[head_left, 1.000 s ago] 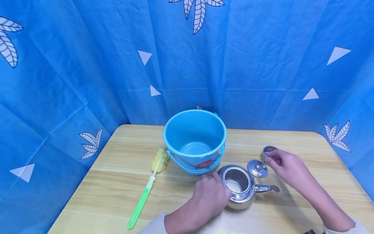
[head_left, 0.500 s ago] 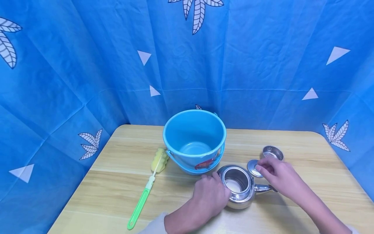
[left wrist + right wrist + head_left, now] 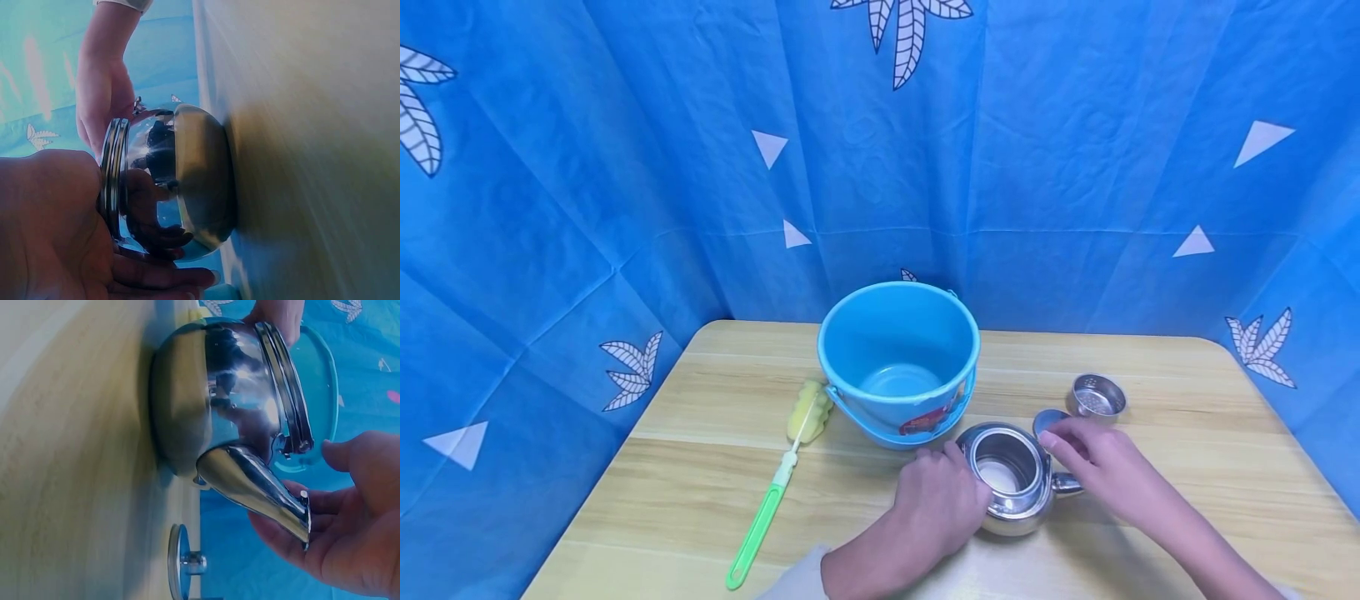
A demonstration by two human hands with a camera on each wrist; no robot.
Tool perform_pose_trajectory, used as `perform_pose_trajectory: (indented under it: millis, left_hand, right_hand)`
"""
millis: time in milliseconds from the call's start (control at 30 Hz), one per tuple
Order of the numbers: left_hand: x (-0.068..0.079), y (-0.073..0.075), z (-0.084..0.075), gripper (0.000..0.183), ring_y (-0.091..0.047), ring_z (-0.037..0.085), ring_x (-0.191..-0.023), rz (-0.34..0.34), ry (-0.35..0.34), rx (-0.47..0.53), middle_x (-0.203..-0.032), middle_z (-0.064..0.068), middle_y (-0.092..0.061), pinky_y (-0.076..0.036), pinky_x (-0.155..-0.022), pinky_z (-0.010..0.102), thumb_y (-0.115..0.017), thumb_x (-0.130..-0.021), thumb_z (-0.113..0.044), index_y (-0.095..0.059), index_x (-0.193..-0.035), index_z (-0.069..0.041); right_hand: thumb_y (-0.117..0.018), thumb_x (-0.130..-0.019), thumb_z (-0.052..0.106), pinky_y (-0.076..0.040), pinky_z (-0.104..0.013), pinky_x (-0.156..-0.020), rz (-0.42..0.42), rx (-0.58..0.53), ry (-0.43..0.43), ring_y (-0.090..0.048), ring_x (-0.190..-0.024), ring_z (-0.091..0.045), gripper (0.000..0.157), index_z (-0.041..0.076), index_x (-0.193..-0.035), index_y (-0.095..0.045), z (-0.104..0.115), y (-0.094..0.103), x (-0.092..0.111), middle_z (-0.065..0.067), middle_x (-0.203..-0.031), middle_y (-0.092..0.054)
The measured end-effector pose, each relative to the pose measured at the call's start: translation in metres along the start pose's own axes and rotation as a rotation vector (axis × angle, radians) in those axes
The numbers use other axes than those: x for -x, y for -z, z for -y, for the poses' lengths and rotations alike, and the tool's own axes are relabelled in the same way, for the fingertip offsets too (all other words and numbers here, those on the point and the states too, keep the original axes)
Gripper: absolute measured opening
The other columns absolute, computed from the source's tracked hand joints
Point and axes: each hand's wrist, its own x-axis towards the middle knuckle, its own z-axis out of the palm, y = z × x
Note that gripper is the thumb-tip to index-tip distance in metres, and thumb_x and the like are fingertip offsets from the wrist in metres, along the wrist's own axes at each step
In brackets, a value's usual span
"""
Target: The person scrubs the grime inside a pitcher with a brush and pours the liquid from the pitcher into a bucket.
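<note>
Teapot point(image 3: 1028, 507): lidless, right-front of the bucket point(image 3: 895, 333); probably light, rigid, slippery metal, best gripped opposite the spout point(image 3: 253, 478).
Left hand point(image 3: 943, 500): fingers grasp the teapot, front of the bucket.
Right hand point(image 3: 1101, 462): fingers loose beside the spout; contact unclear.
Teapot and bucket interiors: bare bottoms visible.
Strainer cup point(image 3: 1099, 405): right of the bucket, perforated floor showing.

From where I stand, the left hand point(image 3: 943, 500) is knuckles up, fingers bent; the right forearm point(image 3: 1187, 533) slants in, the right hand point(image 3: 1093, 457) holding its thumb apart from its fingers.
</note>
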Motion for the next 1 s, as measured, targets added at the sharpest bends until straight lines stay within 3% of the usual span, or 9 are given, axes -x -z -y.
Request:
perform_pose_trajectory:
  millis: [200,400,700,767,900,1000]
  left_hand:
    - [-0.0001,-0.0009,-0.0003,0.033,-0.047,0.021,-0.056,-0.003,0.014,0.015,-0.079,0.007,-0.056,-0.035,-0.040,0.031,-0.057,-0.098,-0.036,-0.071,-0.084,-0.011]
    - [-0.0005,-0.0005,-0.0001,0.032,-0.047,0.021,-0.057,0.000,0.012,0.012,-0.080,0.008,-0.057,-0.035,-0.040,0.031,-0.057,-0.098,-0.036,-0.073,-0.088,-0.010]
    - [-0.0006,-0.0007,0.0007,0.032,-0.047,0.021,-0.057,0.000,0.007,0.019,-0.081,0.008,-0.059,-0.035,-0.039,0.030,-0.057,-0.098,-0.037,-0.074,-0.088,-0.011]
    - [-0.0007,-0.0010,0.0009,0.033,-0.047,0.020,-0.057,0.001,0.017,0.035,-0.082,0.008,-0.059,-0.034,-0.040,0.030,-0.057,-0.097,-0.037,-0.072,-0.086,-0.011]
    - [-0.0006,-0.0012,0.0015,0.034,-0.046,0.020,-0.058,0.007,0.023,0.063,-0.082,0.008,-0.059,-0.034,-0.040,0.030,-0.056,-0.098,-0.038,-0.071,-0.085,-0.010]
    - [-0.0007,-0.0018,0.0020,0.037,-0.046,0.019,-0.058,0.009,0.041,0.092,-0.082,0.007,-0.058,-0.033,-0.041,0.029,-0.055,-0.099,-0.040,-0.069,-0.084,-0.009]
  right_hand:
    - [-0.067,-0.101,0.032,-0.057,-0.024,-0.070,0.005,-0.012,0.013,-0.064,-0.080,0.001,0.027,0.008,-0.112,-0.074,0.0024,-0.0033,0.0010,0.004,-0.092,-0.074]
    - [-0.071,-0.098,0.037,-0.057,-0.023,-0.068,0.019,-0.005,-0.009,-0.064,-0.077,0.002,0.037,0.003,-0.113,-0.073,0.0043,-0.0050,0.0015,0.003,-0.089,-0.074]
    - [-0.067,-0.098,0.046,-0.051,-0.023,-0.063,0.112,0.083,-0.004,-0.055,-0.069,0.003,0.043,0.007,-0.116,-0.072,0.0053,-0.0074,0.0049,0.010,-0.079,-0.065]
    - [-0.065,-0.100,0.048,-0.056,-0.028,-0.069,0.142,0.103,-0.006,-0.062,-0.076,-0.001,0.046,0.006,-0.119,-0.071,0.0050,-0.0079,0.0055,0.006,-0.087,-0.071]
    - [-0.057,-0.104,0.049,-0.061,-0.048,-0.088,0.194,0.144,0.006,-0.075,-0.099,-0.025,0.054,0.000,-0.126,-0.068,0.0047,-0.0086,0.0065,-0.010,-0.109,-0.077]
    - [-0.052,-0.106,0.048,-0.059,-0.054,-0.091,0.207,0.182,0.030,-0.075,-0.102,-0.033,0.055,-0.001,-0.128,-0.066,0.0053,-0.0102,0.0075,-0.012,-0.108,-0.077]
